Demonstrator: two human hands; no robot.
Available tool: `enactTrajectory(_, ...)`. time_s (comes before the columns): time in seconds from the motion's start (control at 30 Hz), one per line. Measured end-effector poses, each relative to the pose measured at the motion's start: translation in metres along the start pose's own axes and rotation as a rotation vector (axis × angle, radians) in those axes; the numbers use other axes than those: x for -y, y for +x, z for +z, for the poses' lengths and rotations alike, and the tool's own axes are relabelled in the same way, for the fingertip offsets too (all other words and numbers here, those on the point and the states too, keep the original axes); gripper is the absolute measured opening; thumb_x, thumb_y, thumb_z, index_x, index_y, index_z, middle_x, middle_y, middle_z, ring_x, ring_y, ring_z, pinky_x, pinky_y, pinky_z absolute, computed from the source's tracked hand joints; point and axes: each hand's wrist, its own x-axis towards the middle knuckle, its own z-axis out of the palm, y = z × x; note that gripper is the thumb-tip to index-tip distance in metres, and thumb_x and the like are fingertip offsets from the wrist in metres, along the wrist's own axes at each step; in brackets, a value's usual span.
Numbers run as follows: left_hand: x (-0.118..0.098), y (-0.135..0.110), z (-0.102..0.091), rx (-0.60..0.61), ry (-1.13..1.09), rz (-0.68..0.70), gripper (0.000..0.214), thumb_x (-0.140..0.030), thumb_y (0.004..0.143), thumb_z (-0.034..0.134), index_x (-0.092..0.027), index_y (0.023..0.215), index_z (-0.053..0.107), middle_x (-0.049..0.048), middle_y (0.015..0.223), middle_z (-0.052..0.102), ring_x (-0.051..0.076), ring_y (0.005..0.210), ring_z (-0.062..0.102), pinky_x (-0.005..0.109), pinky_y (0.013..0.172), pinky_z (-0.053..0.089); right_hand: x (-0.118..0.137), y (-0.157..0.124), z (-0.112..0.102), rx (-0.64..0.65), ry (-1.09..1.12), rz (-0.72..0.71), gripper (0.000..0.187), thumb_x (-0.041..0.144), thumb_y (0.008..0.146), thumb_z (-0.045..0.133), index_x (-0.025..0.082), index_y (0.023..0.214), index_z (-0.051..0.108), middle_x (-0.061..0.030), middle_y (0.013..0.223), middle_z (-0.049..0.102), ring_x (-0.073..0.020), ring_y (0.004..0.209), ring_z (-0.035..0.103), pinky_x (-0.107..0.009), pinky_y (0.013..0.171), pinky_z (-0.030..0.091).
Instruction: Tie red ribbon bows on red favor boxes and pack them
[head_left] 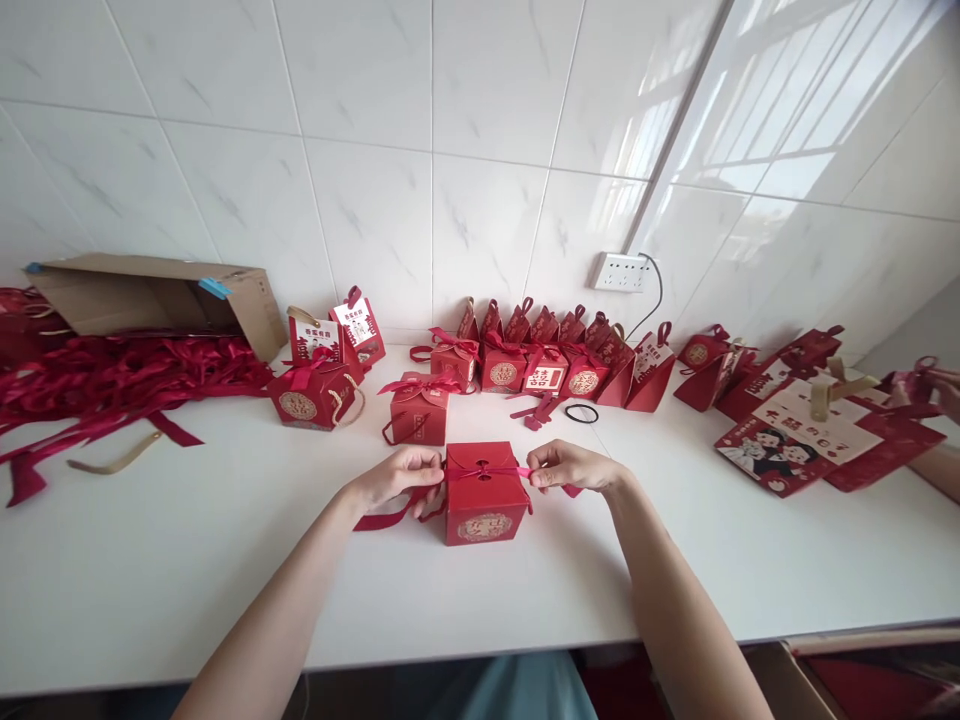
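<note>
A small red gift box (483, 494) with a gold emblem stands on the white table (150, 570) right in front of me. A red ribbon (487, 471) runs across its top. My left hand (401, 475) pinches the ribbon at the box's left side, and a loose ribbon tail trails down onto the table. My right hand (568, 465) pinches the other ribbon end at the box's right side. Both hands are closed on the ribbon, which is stretched between them.
Several finished red boxes (525, 362) line the tiled wall; two more (417, 408) stand nearer. A heap of red ribbons (112, 385) and an open cardboard carton (157, 298) lie at the left. Flat red packaging (810, 430) lies at the right, where another person's hand (946, 392) shows. A black hair tie (581, 413) lies behind the box.
</note>
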Motion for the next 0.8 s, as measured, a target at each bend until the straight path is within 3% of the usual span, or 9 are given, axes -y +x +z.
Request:
enactTrajectory(0.2,-0.011,-0.018,-0.016,0.03,0.044,-0.07,0.034,-0.044,0.075,0.065,-0.014,0.062,0.057,-0.0085,0.038,0.032,0.003,0.03,0.024,0.02,0.033,0.015,-0.008,-0.012,-0.012,0.022,0.045,-0.039,0.043,0.053,0.069,0.072,0.013,0.062,0.058,0.0018,0.052,0.054,-0.0065,0.044,0.041,-0.02,0.043,0.032)
enactTrajectory(0.3,-0.022,-0.029,-0.025,0.007,0.031,-0.018,0.029,-0.042,0.068,0.071,-0.015,0.067,0.062,-0.0056,0.045,0.041,0.005,0.035,0.034,0.02,0.038,0.027,-0.001,-0.021,-0.018,-0.067,0.11,-0.157,0.046,0.058,0.065,0.072,0.015,0.061,0.056,0.0006,0.054,0.055,-0.0101,0.051,0.05,-0.023,0.051,0.04)
enactTrajectory(0.4,-0.04,-0.027,-0.024,-0.052,0.035,0.123,0.029,-0.042,0.067,0.072,-0.015,0.063,0.062,0.0052,0.079,0.062,0.014,0.071,0.058,0.025,0.064,0.045,0.016,-0.018,-0.017,-0.184,0.178,-0.312,0.047,0.061,0.065,0.07,0.016,0.066,0.056,-0.005,0.071,0.062,-0.0161,0.072,0.06,-0.028,0.067,0.047)
enactTrajectory(0.5,-0.065,-0.01,-0.013,-0.061,0.013,0.28,0.033,-0.038,0.069,0.07,-0.014,0.051,0.057,0.0112,0.099,0.063,0.023,0.1,0.055,0.029,0.082,0.044,0.04,-0.001,-0.01,-0.178,0.311,-0.438,0.038,0.051,0.068,0.073,0.016,0.067,0.059,-0.0107,0.087,0.065,-0.0213,0.085,0.062,-0.034,0.075,0.049)
enactTrajectory(0.67,-0.102,0.018,0.009,-0.027,-0.153,0.484,0.031,-0.035,0.074,0.066,-0.013,0.053,0.06,0.0068,0.07,0.062,0.021,0.086,0.06,0.03,0.077,0.045,0.08,0.028,0.002,-0.035,0.504,-0.603,0.036,0.046,0.066,0.073,0.014,0.053,0.062,-0.0074,0.07,0.065,-0.0215,0.069,0.064,-0.039,0.074,0.05)
enactTrajectory(0.8,-0.112,0.021,0.017,-0.055,-0.25,0.569,0.026,-0.04,0.072,0.067,-0.014,0.073,0.069,0.0066,0.074,0.065,0.021,0.077,0.062,0.032,0.072,0.047,0.102,0.036,0.008,-0.023,0.532,-0.691,0.037,0.051,0.067,0.066,0.015,0.067,0.071,-0.0062,0.066,0.065,-0.0189,0.062,0.062,-0.036,0.07,0.05)
